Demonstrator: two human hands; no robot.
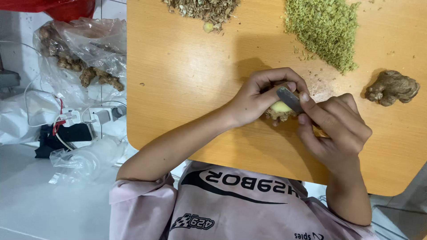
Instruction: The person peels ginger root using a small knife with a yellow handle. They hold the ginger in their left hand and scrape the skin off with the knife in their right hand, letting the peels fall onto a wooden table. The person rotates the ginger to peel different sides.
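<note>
My left hand (pixel 255 95) holds a small piece of ginger (pixel 280 111) just above the orange wooden table (pixel 187 80), fingers curled over it and thumb near the top. The ginger's upper side is peeled pale yellow; its underside still has brown skin. My right hand (pixel 338 129) grips a small knife (pixel 289 98), whose grey blade lies against the peeled face of the ginger. The knife's handle is hidden inside my fingers. Both hands meet over the middle of the table.
A whole unpeeled ginger root (pixel 392 87) lies at the right. A heap of finely chopped greenish ginger (pixel 324 26) sits at the far right, a heap of brown peelings (pixel 204 9) at the far middle. Left, on the floor: a plastic bag of ginger (pixel 84 58), a power strip with cables (pixel 89 118).
</note>
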